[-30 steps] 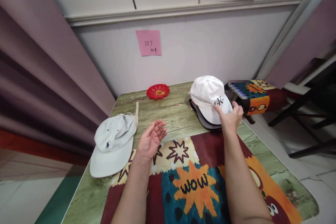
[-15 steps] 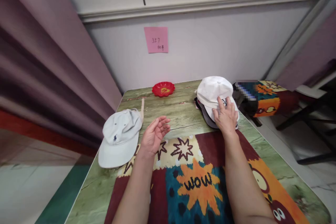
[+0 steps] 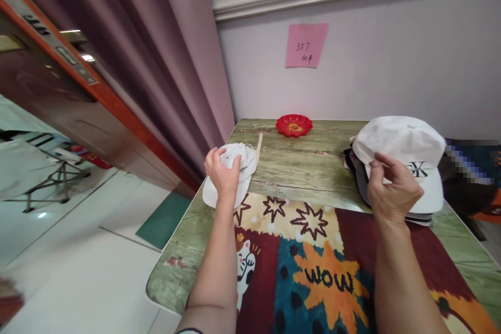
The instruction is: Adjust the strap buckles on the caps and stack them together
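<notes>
At the table's left side, my left hand [image 3: 223, 169] is over the crown of a pale cap [image 3: 243, 180], fingers spread; whether it presses on the cloth is hard to tell. A white cap with black letters [image 3: 405, 141] tops a stack of caps at the right, with dark and grey brims [image 3: 360, 180] showing beneath it. In front of that stack is my right hand [image 3: 393, 185], thumb and index finger curled near each other with a gap and nothing visible between them.
A red scalloped dish [image 3: 294, 126] sits at the back of the green wood-patterned table [image 3: 305, 159]. A colourful printed mat [image 3: 305, 229] covers the front. Behind stands a wall with a pink note [image 3: 306, 45]; a purple curtain [image 3: 188, 62] hangs at the left.
The view has turned left. My left hand has moved left from above the mat onto the pale cap. My right hand has come off the white cap's front and its fingers have curled.
</notes>
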The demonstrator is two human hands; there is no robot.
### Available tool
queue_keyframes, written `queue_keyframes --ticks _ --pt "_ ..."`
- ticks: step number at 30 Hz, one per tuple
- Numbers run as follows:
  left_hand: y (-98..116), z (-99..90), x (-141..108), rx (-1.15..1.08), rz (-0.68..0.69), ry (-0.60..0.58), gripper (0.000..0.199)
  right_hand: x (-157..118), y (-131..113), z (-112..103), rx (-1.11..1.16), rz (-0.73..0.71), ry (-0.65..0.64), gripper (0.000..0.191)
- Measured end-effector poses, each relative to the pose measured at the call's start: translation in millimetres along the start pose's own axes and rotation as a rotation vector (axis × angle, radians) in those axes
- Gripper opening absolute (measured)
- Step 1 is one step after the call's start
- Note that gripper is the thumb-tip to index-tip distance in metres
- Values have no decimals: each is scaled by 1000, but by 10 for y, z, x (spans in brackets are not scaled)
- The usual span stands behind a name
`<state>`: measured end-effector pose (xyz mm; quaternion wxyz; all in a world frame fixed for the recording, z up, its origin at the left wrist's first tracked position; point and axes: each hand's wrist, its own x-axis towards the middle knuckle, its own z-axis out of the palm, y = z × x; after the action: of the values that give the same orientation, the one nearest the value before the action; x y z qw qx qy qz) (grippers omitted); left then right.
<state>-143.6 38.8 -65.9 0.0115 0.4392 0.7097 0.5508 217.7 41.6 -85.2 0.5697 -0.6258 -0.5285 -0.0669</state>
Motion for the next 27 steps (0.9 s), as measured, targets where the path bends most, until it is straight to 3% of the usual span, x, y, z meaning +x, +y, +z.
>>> queue_keyframes --ticks 3,6,12,15,20,24,27 --pt "-232 -75 89 306 -101 -92 45 -67 -82 46 53 58 -57 37" --pt "-359 -71 67 373 -142 -136 42 -105 -141 55 111 46 -109 35" --pt "-480 -49 24 417 -72 -66 17 -144 -195 78 165 56 -161 34" --pt "-503 -58 78 324 -60 43 6 -152 -210 91 184 39 -183 33" --pt "-232 -179 150 8 112 250 7 -172 -257 104 259 54 -284 31" --pt "174 -283 76 -176 244 290 7 -217 -344 161 444 201 -472 36" --pt "408 -210 -49 -384 199 258 11 -270 -500 195 667 363 -653 48"
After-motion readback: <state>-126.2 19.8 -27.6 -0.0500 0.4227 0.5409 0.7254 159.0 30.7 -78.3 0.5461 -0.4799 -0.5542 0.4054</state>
